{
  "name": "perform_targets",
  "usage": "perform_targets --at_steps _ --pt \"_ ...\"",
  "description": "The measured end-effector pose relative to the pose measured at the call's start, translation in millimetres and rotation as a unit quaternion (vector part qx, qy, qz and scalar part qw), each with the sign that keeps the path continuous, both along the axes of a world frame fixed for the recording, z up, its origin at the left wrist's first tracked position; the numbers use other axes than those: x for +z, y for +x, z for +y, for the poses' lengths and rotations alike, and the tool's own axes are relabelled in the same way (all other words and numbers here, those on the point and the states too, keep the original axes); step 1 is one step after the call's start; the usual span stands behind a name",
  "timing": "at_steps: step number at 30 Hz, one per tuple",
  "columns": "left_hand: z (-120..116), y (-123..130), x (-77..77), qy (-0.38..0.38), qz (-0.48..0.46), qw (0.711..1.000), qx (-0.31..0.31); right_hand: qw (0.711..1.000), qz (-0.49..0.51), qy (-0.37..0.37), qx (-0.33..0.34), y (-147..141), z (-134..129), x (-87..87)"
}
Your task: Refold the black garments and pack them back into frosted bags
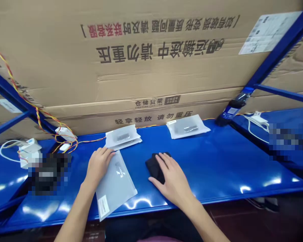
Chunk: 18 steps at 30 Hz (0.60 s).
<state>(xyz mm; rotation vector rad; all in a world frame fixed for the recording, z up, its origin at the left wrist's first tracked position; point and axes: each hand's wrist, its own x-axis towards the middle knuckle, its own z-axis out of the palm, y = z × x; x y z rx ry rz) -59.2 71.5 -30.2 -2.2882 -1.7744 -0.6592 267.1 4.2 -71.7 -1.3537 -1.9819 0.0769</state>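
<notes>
Left hand (98, 166) flat on a grey plastic bag (115, 185), left fingers (104, 155) close together along the bag's upper edge, no pinch visible. Bag tilted on the desk (217, 168), left of middle, its lower corner reaching the near edge, a white paper label (103, 206) on it. Right hand (173, 179) over a folded black cloth (155, 166), right fingers (165, 161) spread and pressed on top. Cloth near the middle of the desk, just right of the bag. Two more plastic bags, (122, 137) and (188, 126), toward the far edge, dark items showing through. Glossy blue desk with blue metal shelf frame (275, 57). Twisted red and yellow wires (27, 97) and small white boxes (65, 133) at the far left corner; plastic bottle (234, 107) at the far right corner. Big cardboard box (131, 77) behind, upside-down print: "轻拿轻放 请勿重压", "仓储货架". Blurred patches at both sides.
</notes>
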Motion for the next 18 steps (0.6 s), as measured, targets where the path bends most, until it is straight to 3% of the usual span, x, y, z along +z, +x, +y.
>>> perform_targets --at_steps 4,7,9,11,14,15,18 --pt "-21.9 25.1 18.5 0.070 -0.024 0.997 -0.023 0.998 0.056 -0.010 -0.021 -15.4 5.0 -0.4" --pt "-54.0 73.4 20.9 0.064 -0.101 0.990 -0.074 0.982 0.187 -0.018 -0.036 -21.2 4.2 15.2" --pt "-72.1 112.0 11.7 0.028 -0.125 0.985 -0.112 0.954 0.291 -0.047 -0.063 -19.5 3.5 26.2" --pt "-82.6 144.7 -4.3 0.003 -0.109 0.986 -0.123 0.907 0.392 -0.087 -0.124 -10.5 4.0 30.0" --pt "-84.7 171.0 -30.5 -0.025 -0.068 0.989 -0.127 0.849 0.467 -0.112 -0.219 18.6 5.7 18.0" --pt "-83.4 173.7 -37.5 -0.032 -0.057 0.990 -0.127 0.853 0.453 -0.108 -0.236 31.0 5.8 11.0" --pt "-78.9 170.8 -50.1 -0.035 -0.036 0.990 -0.131 0.917 0.306 -0.074 -0.243 63.7 3.0 -8.0"
